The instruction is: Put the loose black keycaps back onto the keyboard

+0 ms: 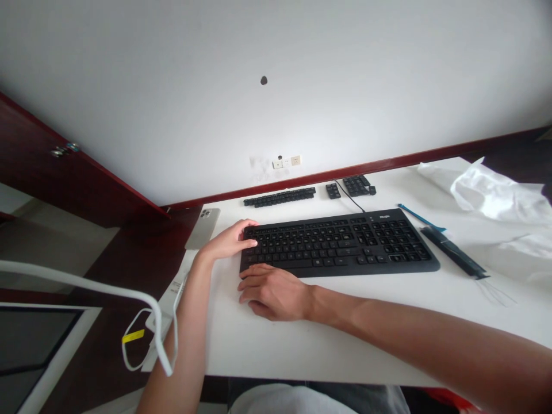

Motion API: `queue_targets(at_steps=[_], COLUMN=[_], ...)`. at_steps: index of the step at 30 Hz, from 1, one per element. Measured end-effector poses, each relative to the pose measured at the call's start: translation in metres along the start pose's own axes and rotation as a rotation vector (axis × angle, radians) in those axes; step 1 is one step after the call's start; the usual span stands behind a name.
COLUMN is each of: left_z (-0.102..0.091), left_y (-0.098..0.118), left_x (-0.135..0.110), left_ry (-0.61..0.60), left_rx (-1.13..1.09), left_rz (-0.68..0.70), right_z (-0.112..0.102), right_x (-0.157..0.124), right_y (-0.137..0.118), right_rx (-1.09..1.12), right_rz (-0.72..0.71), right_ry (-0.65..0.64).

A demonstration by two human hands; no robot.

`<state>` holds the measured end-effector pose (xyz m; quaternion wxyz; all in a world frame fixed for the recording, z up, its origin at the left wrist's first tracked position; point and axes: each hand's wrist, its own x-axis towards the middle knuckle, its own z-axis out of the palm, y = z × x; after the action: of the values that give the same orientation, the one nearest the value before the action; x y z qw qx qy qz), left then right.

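A black keyboard (pixel 310 261) lies on the white table, with caps off some of its keys, mostly in the upper rows and number pad. At its left end my left hand (pixel 233 238) is closed on the edge, thumb over the leftmost keys and fingers at the far corner. My right hand (pixel 276 293) rests palm down at the near left corner, touching the keyboard. Its fingers are bent together, and their tips are partly hidden, so anything between them does not show. Behind the keyboard, loose keycaps (pixel 280 198) stand in rows, with a keycap block (pixel 356 185) further right.
A blue stick (pixel 420 217) and a black brush-like tool with thin wires (pixel 455 253) lie right of the keyboard. Crumpled white plastic (pixel 504 190) covers the table's right side. A phone (pixel 202 227) lies at the left edge, near a white cable (pixel 107 292).
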<state>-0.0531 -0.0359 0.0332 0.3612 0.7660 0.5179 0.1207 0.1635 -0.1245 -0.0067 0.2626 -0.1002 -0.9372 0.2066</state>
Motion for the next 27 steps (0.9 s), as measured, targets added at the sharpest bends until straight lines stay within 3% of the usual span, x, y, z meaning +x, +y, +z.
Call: queue_targets(at_steps=[21, 24, 27], left_z=[0.002, 0.011, 0.022], left_y=[0.000, -0.001, -0.005], left_x=[0.004, 0.013, 0.026], left_ry=[-0.003, 0.145, 0.472], left_rx=[-0.135, -0.126, -0.079], left_rz=[0.033, 0.042, -0.016], right_z=[0.000, -0.001, -0.001], right_x=[0.000, 0.000, 0.000], right_y=[-0.001, 0.000, 0.000], right_rx=[0.010, 0.009, 0.009], right_rz=[-0.004, -0.008, -0.012], right_ry=[0.007, 0.007, -0.001])
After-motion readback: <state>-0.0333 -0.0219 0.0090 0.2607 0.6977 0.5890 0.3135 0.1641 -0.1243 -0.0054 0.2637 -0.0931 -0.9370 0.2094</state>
